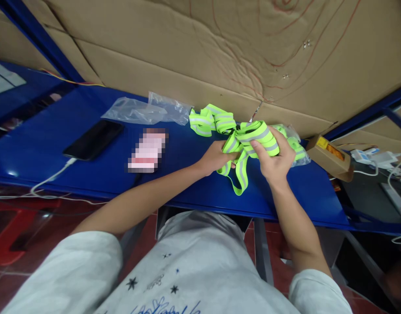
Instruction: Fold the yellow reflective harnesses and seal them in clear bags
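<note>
Over the blue table, my right hand grips a thick bundle of neon yellow-green strap with a grey reflective stripe, thumb on its near side. My left hand is closed round looser folds of similar strap just left of the bundle. A strap loop hangs down between my hands. Behind my left hand, more neon strap lies folded on the table. Beyond my right hand sits a clear bag with neon strap, partly hidden by that hand.
The blue table holds a black phone with a white cable, a blurred-out pink item and clear plastic bags. An open cardboard box stands at the right. Cardboard sheeting rises behind the table.
</note>
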The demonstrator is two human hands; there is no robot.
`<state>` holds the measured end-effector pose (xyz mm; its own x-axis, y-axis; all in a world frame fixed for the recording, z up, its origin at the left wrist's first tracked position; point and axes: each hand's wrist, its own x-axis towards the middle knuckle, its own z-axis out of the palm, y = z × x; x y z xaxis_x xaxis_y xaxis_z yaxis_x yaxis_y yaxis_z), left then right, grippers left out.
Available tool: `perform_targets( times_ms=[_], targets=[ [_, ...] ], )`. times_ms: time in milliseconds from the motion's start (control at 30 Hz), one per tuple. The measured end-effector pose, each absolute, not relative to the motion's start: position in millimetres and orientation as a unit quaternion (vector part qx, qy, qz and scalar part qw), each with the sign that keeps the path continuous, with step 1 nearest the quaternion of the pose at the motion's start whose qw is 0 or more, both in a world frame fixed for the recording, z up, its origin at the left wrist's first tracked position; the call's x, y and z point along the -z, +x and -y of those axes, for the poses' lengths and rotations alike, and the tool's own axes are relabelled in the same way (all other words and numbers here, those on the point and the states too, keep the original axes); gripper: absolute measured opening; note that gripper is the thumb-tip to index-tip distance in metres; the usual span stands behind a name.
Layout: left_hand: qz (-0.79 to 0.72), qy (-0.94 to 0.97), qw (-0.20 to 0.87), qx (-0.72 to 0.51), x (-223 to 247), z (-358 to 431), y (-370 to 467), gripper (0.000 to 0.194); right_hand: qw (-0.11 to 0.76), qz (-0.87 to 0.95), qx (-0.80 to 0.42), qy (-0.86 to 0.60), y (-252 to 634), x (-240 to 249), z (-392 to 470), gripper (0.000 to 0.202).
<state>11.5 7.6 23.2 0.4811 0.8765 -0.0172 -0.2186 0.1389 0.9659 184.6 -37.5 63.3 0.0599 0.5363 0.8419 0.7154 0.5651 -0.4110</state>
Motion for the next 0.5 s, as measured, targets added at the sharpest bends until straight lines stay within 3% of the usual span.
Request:
perform_targets(
  times_ms=[200,267,367,500],
  targets=[
    [-0.342,0.601,0.566,-0.45,-16.9,-19.4,10.6,0.023,0.488,0.742,0.157,-0.432,170.5,-57.9,44.5,0.037],
    [-0.328,0.558,0.631,-0.428,-18.0,-20.0,9.7,0.025,0.507,0.727,0.159,-0.435,172.8,-58.9,42.4,0.038],
    [-0.258,0.471,0.766,-0.354,-23.1,-17.6,8.3,0.043,0.557,0.665,0.153,-0.472,183.2,-62.4,35.6,0.039],
    [-0.238,0.435,0.8,-0.339,-27.0,-12.8,8.9,0.053,0.572,0.64,0.13,-0.496,191.1,-65.4,31.3,0.039]
  ],
)
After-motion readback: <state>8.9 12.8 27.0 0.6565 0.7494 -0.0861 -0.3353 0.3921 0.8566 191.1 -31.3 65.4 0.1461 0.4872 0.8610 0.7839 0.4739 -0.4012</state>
